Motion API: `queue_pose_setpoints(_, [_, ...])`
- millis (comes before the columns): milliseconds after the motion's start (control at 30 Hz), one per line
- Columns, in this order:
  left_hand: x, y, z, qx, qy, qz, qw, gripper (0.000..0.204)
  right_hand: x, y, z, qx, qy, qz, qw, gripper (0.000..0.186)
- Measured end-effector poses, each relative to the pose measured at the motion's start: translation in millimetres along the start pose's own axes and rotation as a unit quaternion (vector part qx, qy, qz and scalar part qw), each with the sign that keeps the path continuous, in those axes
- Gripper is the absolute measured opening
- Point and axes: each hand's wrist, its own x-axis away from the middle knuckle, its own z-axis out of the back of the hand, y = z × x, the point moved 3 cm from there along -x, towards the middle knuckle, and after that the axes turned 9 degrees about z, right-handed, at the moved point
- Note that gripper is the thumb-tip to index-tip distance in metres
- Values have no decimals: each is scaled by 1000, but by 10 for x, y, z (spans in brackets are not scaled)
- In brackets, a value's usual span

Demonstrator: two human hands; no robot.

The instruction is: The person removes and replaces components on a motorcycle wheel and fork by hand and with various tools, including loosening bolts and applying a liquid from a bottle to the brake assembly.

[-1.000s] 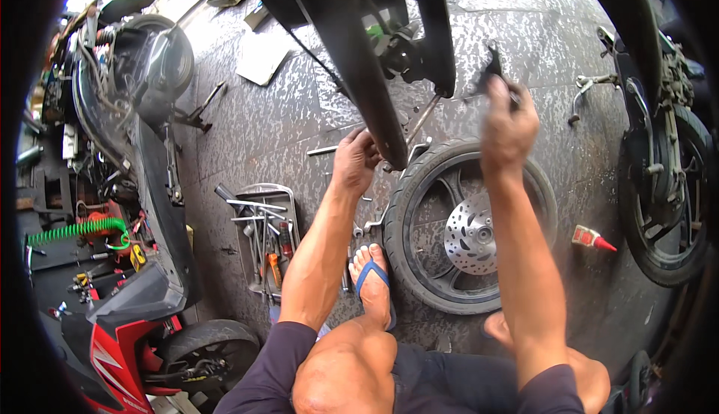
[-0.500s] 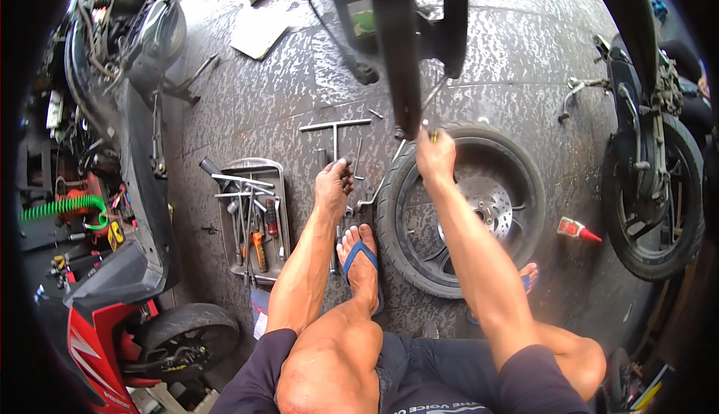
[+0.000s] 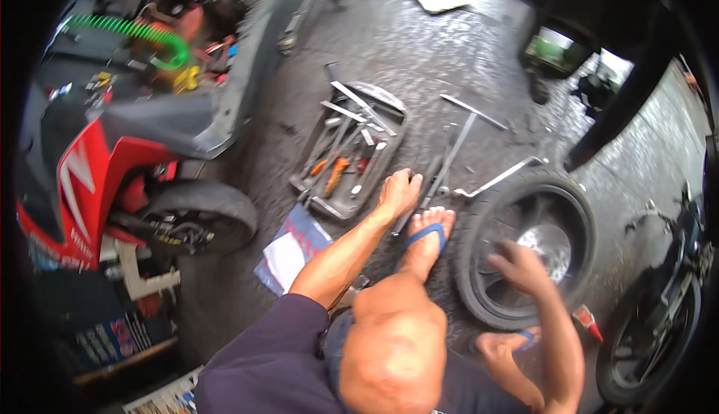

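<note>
My left hand [image 3: 401, 192] is closed, held beside the tool tray [image 3: 335, 208] and above my sandalled foot. Whatever its curled fingers may hold is hidden. Blurred by motion, my right hand [image 3: 518, 268] hangs over the wheel [image 3: 472, 253], fingers apart, with no tool visible in it. The wheel lies flat, its brake disc [image 3: 553, 249] facing up. A long bent wrench [image 3: 500, 180] rests near the tyre's far edge. Farther off, a T-handle wrench [image 3: 468, 126] lies on the floor. Metal bars and an orange-handled tool [image 3: 336, 176] fill the tray.
A red and black motorbike [image 3: 97, 174] stands at the left, with a green coiled hose [image 3: 138, 31] above it. Dark motorbike parts [image 3: 622, 129] overhang the upper right. Another motorbike [image 3: 651, 339] and a red-tipped tube [image 3: 588, 323] are at the right.
My view has swung left. My right hand has left the motorbike's hanging part, where it gripped a tool, and dropped over the wheel. My left hand stays closed, now nearer the tray.
</note>
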Motion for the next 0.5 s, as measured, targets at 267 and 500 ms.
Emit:
queue_pose_setpoints(267, [8, -1054, 702, -128, 146, 37, 980, 35, 1085, 705, 696, 111, 54, -132, 983, 40])
queue_pose_setpoints(500, [-35, -1152, 691, -39, 193, 27, 980, 28, 1978, 1484, 639, 77, 118, -163, 977, 41])
